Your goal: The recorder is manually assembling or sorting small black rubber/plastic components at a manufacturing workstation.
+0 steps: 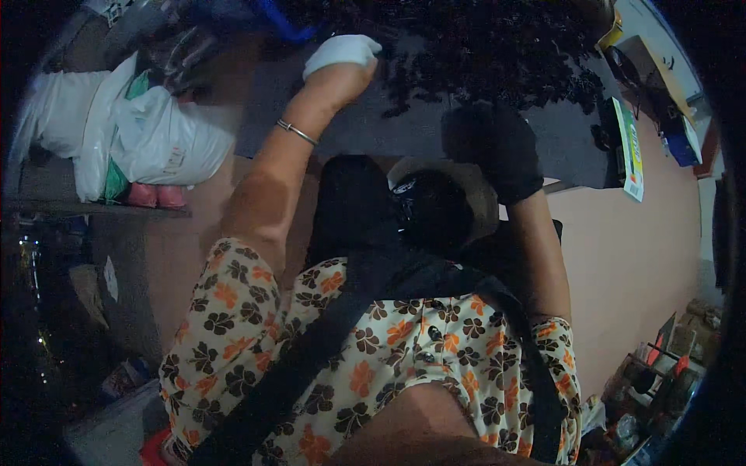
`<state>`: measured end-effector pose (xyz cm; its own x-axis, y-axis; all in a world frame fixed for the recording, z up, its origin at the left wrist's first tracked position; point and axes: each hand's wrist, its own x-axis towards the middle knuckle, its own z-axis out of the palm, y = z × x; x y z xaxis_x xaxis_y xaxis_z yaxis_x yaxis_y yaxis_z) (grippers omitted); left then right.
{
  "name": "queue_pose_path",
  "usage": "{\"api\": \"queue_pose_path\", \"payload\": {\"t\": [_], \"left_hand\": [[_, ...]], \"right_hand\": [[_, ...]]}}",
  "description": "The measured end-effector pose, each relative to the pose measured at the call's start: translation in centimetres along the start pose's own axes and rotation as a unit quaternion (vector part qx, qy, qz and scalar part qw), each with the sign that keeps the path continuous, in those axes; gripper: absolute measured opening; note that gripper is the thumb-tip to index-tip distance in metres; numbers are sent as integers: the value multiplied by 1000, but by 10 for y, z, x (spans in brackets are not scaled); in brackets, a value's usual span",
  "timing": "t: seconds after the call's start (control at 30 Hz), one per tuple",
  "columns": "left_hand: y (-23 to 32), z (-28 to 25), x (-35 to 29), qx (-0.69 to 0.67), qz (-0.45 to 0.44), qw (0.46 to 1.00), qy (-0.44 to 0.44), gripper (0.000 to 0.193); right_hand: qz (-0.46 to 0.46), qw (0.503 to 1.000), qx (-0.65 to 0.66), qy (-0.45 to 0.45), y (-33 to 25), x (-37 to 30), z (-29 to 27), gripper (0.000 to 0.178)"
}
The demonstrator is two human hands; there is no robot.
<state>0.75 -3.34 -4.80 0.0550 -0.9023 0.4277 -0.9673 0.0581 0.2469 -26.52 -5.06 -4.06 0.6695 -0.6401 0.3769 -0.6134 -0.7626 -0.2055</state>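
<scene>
A person's left grip (pixel 342 56), white-gloved, is beside the left edge of a heap of small black pieces (pixel 497 54) spread across a dark worktop (pixel 357 128). The right grip (pixel 497 149), black-gloved, is near the heap's closest edge. I cannot tell whether either is open or closed. White plastic bags (pixel 167 144) sit at left; the floor (pixel 622 248) is pinkish-brown.

Left of us, bulging white plastic bags (pixel 175 138) on a dark shelf (pixel 93 210), green plastic (pixel 116 182) showing between them, two pink objects (pixel 142 194) beneath, on our right a green-and-yellow packet (pixel 631 151), mixed clutter (pixel 649 380) lower down.
</scene>
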Motion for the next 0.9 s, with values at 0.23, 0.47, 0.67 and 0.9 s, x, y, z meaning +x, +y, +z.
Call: {"api": "queue_pose_path", "payload": {"t": [0.23, 0.47, 0.67, 0.9], "left_hand": [[-1, -2, -2, -8, -57, 998, 1, 24], [-26, -5, -12, 52, -30, 993, 102, 21], [22, -19, -45, -568, -164, 807, 23, 24], [78, -40, -58, -540, -88, 836, -53, 29]], "right_hand": [[87, 965, 248, 1, -2, 2, 0, 23], [102, 945, 309, -35, -6, 2, 1, 22], [94, 913, 398, 11, -15, 1, 2, 20], [4, 927, 365, 84, -26, 8, 2, 18]]}}
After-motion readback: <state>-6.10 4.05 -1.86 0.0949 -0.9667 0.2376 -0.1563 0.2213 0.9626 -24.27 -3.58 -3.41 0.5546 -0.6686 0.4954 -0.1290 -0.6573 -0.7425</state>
